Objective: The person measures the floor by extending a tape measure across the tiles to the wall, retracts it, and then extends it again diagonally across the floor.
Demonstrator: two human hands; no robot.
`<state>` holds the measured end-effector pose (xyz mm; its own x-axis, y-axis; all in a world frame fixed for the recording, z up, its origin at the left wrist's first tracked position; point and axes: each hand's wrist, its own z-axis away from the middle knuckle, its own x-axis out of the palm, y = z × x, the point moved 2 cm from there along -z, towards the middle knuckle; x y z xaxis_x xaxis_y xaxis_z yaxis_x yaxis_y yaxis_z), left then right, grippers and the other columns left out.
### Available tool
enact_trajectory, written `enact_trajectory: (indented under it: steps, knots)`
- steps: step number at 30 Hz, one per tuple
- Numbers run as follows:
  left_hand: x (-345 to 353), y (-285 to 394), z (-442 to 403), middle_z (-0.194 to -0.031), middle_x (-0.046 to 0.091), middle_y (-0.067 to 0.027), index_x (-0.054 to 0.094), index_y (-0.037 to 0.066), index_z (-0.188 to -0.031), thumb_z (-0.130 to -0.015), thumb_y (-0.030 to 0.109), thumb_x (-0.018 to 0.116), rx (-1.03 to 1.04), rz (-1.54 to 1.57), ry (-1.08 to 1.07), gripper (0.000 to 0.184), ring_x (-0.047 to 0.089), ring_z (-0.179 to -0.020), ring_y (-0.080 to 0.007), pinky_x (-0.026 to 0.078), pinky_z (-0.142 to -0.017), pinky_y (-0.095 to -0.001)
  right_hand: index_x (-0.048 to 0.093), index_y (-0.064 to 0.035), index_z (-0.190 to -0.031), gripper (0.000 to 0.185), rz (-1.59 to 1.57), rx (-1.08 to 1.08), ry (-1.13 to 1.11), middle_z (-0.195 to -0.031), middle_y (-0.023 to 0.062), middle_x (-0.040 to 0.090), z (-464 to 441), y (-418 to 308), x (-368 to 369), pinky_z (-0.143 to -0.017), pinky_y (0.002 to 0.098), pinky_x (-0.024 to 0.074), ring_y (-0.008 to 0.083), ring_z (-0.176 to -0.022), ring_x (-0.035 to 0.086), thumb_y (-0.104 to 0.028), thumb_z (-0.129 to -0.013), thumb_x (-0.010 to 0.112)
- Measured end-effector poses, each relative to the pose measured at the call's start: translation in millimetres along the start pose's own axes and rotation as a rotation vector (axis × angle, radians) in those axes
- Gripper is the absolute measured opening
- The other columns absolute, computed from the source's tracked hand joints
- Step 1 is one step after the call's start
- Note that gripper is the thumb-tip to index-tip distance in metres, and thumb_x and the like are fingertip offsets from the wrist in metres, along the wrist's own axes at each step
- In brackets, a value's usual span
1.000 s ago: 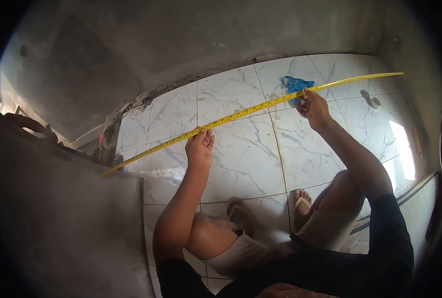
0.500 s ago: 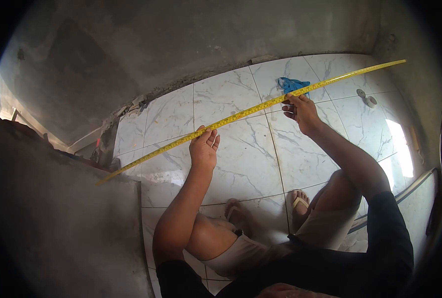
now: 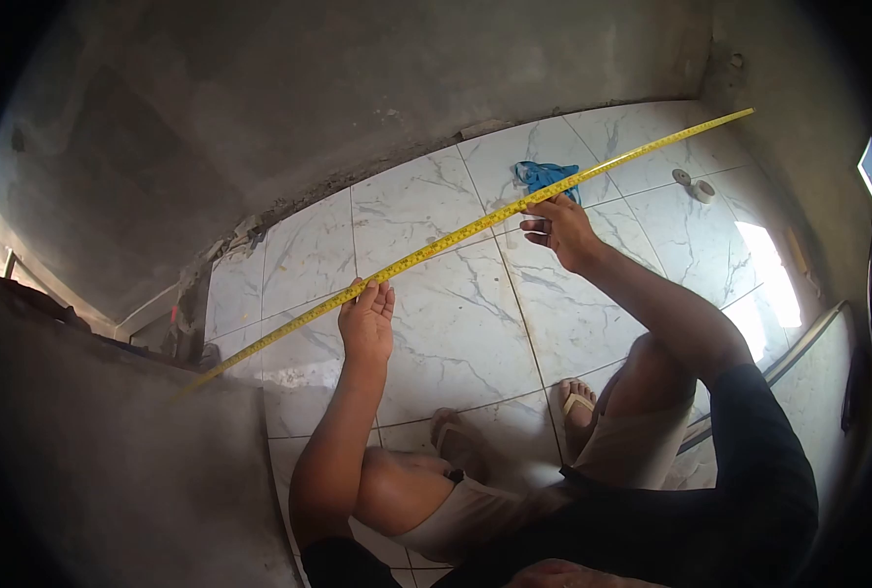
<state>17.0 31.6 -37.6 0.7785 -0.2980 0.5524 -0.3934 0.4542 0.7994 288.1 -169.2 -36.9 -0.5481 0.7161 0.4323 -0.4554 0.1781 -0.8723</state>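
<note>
Yellow, printed and apparently of thin metal: a long, flat measuring tape (image 3: 456,236), extended diagonally above the white, grey-veined tiled floor (image 3: 446,338). It runs from near left, over the grey cement ledge (image 3: 181,461), to far right, towards the corner of the bare grey walls (image 3: 289,118). Contact between either end and a wall or the ledge cannot be confirmed. No case is visible.

Handling, as judged: light, springy, fairly stiff while straight, liable to buckle or twist if bent or squeezed hard. The smooth face may slip, and the thin edges call for care. Sound holding points are along the edges, at two well-separated places on the middle stretch, with the free ends left unforced.

Left hand (image 3: 365,323): thumb and forefinger closed in a light pinch at the near edge of the tape, left of its middle; remaining fingers loosely bent and slightly apart. Right hand (image 3: 565,235): farther along to the right, thumb and forefinger closed at the near edge; other fingers part open and curled beneath. Exact pad contact on the underside is hidden.

Surroundings: a crumpled blue cloth-like item (image 3: 544,175) lies on the tiles beyond the right hand, partly behind the tape in view. Farther right, a pale roll (image 3: 703,192) sits beside a small grey disc (image 3: 682,177).
</note>
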Motion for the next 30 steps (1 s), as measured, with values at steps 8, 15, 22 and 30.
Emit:
enact_trajectory:
  steps: [8,15,22,30]
  knots:
    - [-1.7,-0.1,0.4,-0.098,0.060,-0.0048,0.044,0.007,-0.122,-0.086,0.002,0.065,0.002,0.021,-0.005,0.042,0.062,-0.089,-0.0142,0.050,-0.086,-0.0333,0.050,-0.0073,-0.106,0.017,-0.033,0.004,0.001,-0.102,0.0085,0.063,1.2,6.2,9.6,-0.074,0.0324,0.0509,0.0174,-0.083,0.062,-0.021,-0.097,0.054]
    - [33.7,-9.9,23.6,-0.098,0.060,-0.0031,0.046,0.010,-0.119,-0.086,0.003,0.066,-0.103,0.028,-0.042,0.039,0.061,-0.091,-0.0137,0.049,-0.086,-0.0328,0.057,-0.0059,-0.100,0.013,0.019,-0.016,-0.059,-0.097,0.0077,0.066,13.4,5.1,29.1,-0.072,0.0302,0.0517,0.0151,-0.077,0.063,-0.018,-0.097,0.055]
    - [37.4,-9.8,22.9,-0.096,0.061,-0.0027,0.050,0.010,-0.111,-0.086,0.004,0.066,-0.105,0.000,-0.048,0.030,0.062,-0.088,-0.0131,0.049,-0.084,-0.0317,0.058,-0.0061,-0.101,0.011,0.041,0.012,-0.095,-0.097,0.0082,0.066,23.9,4.8,40.2,-0.072,0.0298,0.0526,0.0143,-0.076,0.063,-0.015,-0.095,0.057]
    - [40.7,-17.1,23.0,-0.091,0.063,-0.0040,0.058,0.006,-0.097,-0.090,0.007,0.062,-0.096,0.006,-0.148,0.009,0.062,-0.088,-0.0129,0.050,-0.084,-0.0295,0.056,-0.0073,-0.104,0.024,0.021,0.053,-0.199,-0.094,0.0046,0.065,35.2,16.0,55.9,-0.072,0.0294,0.0532,0.0134,-0.077,0.063,-0.014,-0.085,0.069]
